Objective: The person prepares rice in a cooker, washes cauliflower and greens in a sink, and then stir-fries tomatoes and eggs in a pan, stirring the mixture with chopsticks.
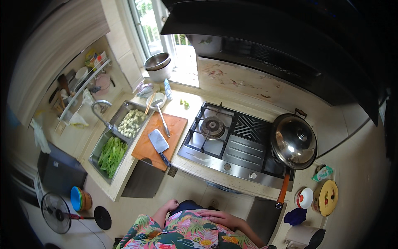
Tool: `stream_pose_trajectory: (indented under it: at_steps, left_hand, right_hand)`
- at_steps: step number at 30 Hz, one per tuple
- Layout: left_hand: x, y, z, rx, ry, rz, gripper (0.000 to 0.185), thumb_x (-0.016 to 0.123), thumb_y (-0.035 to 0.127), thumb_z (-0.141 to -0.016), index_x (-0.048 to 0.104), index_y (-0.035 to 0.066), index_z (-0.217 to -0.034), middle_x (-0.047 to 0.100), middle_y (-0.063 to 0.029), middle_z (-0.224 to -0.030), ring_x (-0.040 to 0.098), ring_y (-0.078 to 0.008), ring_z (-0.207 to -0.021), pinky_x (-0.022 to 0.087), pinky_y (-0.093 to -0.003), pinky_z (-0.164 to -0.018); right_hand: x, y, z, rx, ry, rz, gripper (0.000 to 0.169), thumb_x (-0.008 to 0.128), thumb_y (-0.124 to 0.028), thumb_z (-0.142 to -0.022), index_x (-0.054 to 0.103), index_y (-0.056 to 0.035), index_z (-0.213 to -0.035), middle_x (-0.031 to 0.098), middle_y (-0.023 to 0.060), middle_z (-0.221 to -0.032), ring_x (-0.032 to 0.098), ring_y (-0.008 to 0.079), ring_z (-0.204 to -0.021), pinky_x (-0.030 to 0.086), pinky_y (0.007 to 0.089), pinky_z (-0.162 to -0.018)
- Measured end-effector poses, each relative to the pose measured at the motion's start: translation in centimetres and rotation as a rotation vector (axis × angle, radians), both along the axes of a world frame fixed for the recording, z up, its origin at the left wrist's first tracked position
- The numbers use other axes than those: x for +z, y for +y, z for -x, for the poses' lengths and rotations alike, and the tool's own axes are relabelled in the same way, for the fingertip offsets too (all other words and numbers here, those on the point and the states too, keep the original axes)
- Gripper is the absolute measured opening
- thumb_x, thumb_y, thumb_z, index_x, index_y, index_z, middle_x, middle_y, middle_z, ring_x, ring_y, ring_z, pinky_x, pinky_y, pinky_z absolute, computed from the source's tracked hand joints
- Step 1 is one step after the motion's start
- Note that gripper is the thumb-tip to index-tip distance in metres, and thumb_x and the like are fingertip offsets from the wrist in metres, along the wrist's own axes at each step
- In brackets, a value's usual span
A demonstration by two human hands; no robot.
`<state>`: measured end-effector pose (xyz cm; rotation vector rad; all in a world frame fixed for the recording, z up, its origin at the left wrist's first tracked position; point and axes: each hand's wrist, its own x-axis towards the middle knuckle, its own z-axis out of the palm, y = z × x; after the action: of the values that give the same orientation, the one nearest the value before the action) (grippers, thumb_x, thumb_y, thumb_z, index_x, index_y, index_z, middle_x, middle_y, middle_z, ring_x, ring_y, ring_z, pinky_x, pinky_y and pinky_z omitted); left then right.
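Down at my side hangs my left hand [170, 205], its fingers loosely curled, with no object visible in it. My right hand [221, 217] rests flat on the front of my floral shirt [199, 232], holding nothing. Ahead is the gas stove [245, 149]; a wok with a metal lid [293, 140] sits on its right burner, its wooden handle [283, 188] toward me. The left burner [212, 126] has no pot on it. A cleaver [158, 140] and a long-handled spatula [163, 119] lie on the wooden cutting board [178, 122], the spatula's head in a white bowl [151, 102].
Left, the double sink [110, 180] holds leafy greens [112, 155] and cut pale vegetables [132, 123]. At right stand a red-and-white bowl [304, 197], a yellow lidded pot [326, 199] and a dark blue cloth [295, 216]. The range hood [264, 43] overhangs; a fan [56, 213] stands lower left.
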<state>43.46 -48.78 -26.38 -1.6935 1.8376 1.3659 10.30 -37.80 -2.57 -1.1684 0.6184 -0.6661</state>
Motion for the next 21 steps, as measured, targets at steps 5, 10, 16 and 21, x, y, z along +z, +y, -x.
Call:
stream_pose_trajectory:
  at_steps: [5,10,16,21]
  left_hand:
    - [-0.7,2.6,-4.2,-0.019,-0.064,-0.005,0.034,0.057,0.025,-0.078,0.067,0.004,-0.103,0.068,-0.0158,-0.099,0.065,-0.0279,-0.089,0.051,-0.0364,-0.082]
    - [0.4,3.9,-6.6,0.094,0.016,0.012,0.036,0.056,0.028,-0.08,0.065,0.003,-0.105,0.067,-0.0179,-0.102,0.065,-0.0298,-0.093,0.05,-0.0372,-0.083]
    - [-1.1,6.5,-13.9,0.143,0.098,0.086,0.036,0.056,0.027,-0.081,0.065,0.002,-0.106,0.067,-0.0169,-0.102,0.064,-0.0294,-0.094,0.05,-0.0368,-0.085]
    - [-3.7,9.9,-23.5,0.237,0.093,-0.049,0.038,0.056,0.029,-0.081,0.065,0.001,-0.105,0.066,-0.019,-0.104,0.063,-0.0305,-0.096,0.049,-0.037,-0.086]
  right_hand:
    - [0.3,-1.5,-1.1,0.112,0.036,0.019,0.04,0.043,-0.022,-0.099,0.043,-0.0044,-0.135,0.038,0.011,-0.142,0.034,0.0225,-0.132,0.025,0.0305,-0.109]
    - [-0.4,-2.6,-5.7,0.227,0.029,0.061,0.04,0.043,-0.022,-0.099,0.044,-0.0034,-0.134,0.039,0.0111,-0.141,0.034,0.0233,-0.132,0.024,0.032,-0.11]
    - [-0.4,-1.5,-13.8,0.257,0.069,0.094,0.042,0.04,-0.025,-0.1,0.043,-0.0045,-0.136,0.035,0.0103,-0.145,0.023,0.0259,-0.138,0.017,0.0368,-0.113]
    - [-2.6,1.6,-20.7,0.21,0.101,0.119,0.043,0.039,-0.026,-0.1,0.04,-0.0045,-0.138,0.034,0.01,-0.146,0.021,0.0262,-0.139,0.016,0.0369,-0.114]
